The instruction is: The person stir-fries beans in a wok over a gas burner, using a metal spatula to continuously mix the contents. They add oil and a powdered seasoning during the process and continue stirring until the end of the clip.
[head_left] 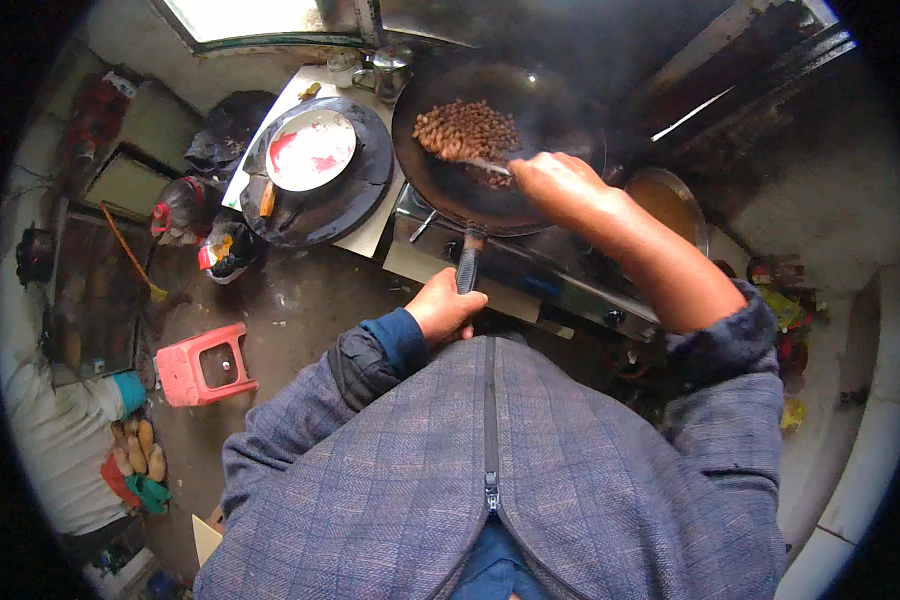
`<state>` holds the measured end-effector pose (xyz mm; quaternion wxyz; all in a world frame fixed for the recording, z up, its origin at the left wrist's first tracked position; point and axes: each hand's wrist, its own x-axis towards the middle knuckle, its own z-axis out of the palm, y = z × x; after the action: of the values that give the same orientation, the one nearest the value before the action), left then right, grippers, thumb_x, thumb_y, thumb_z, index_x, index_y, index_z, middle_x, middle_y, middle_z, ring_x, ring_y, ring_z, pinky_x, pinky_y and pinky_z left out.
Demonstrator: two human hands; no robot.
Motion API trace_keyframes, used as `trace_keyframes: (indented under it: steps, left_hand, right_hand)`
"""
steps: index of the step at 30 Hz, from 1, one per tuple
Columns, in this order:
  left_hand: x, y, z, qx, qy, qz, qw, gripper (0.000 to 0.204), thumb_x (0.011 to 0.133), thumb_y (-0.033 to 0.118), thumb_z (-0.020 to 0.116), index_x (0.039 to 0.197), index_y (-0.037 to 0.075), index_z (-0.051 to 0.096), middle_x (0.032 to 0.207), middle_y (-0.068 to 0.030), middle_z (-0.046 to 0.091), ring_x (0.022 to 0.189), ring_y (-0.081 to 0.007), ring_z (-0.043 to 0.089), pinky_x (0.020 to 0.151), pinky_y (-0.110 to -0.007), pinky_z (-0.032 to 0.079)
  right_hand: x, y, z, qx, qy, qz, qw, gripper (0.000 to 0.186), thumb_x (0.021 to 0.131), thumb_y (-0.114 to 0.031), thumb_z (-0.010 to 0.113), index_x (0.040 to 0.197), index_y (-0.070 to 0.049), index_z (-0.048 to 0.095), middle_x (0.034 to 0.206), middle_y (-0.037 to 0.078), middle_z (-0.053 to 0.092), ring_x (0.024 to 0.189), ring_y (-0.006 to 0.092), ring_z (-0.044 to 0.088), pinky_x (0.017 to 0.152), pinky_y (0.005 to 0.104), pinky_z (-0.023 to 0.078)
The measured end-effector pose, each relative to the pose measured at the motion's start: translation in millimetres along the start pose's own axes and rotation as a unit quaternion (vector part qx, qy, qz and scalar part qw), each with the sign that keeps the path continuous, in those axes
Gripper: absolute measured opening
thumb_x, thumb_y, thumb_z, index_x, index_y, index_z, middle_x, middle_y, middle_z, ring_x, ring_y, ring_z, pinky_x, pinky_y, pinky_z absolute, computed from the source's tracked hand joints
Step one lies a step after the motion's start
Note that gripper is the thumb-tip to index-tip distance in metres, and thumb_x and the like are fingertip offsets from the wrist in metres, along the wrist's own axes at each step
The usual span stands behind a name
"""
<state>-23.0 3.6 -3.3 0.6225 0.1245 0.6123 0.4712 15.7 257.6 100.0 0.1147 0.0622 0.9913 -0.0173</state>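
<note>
My left hand (445, 308) is closed round the black handle (468, 262) of a large dark wok, which sits on the stove. Over the wok's right side, my right hand (558, 186) grips a metal spatula (487, 165); its grip end is hidden in my fist and its head is among the food. Small brown pieces of food (467, 130) lie heaped in the left part of the wok (540, 105), with a few scattered below the heap. Thin steam or smoke hangs over the wok.
Left of the stove, a round black board (365, 195) holds a white plate (322, 140) with red stains and a wooden-handled knife (267, 198). A metal jug (390, 72) stands behind it. A second pan (667, 205) sits right. A red plastic stool (207, 366) is on the floor.
</note>
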Motion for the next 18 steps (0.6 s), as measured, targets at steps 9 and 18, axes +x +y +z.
trace_keyframes:
  steps: [9,18]
  left_hand:
    - [-6.2,10.2,4.1,0.005,0.008,-0.015,1.0,0.026,0.099,0.015,0.07,0.106,0.005,0.047,0.076,-0.0057,0.058,0.051,-0.0151,0.059,0.043,-0.03,0.045]
    - [-3.4,4.0,3.2,0.007,0.013,-0.006,1.0,0.027,0.098,0.015,0.071,0.107,0.004,0.048,0.077,-0.0061,0.059,0.052,-0.0152,0.059,0.045,-0.031,0.047]
  right_hand:
    - [-35.4,76.5,-55.6,-0.021,-0.097,0.115,0.988,0.019,0.094,-0.012,0.062,0.102,-0.004,0.077,0.109,0.024,0.076,0.111,0.0433,0.072,0.092,0.0519,0.058]
    - [-21.4,46.1,-12.7,-0.108,-0.105,0.071,0.986,0.015,0.093,-0.011,0.063,0.1,-0.008,0.076,0.099,0.019,0.078,0.101,0.0396,0.076,0.087,0.0516,0.06]
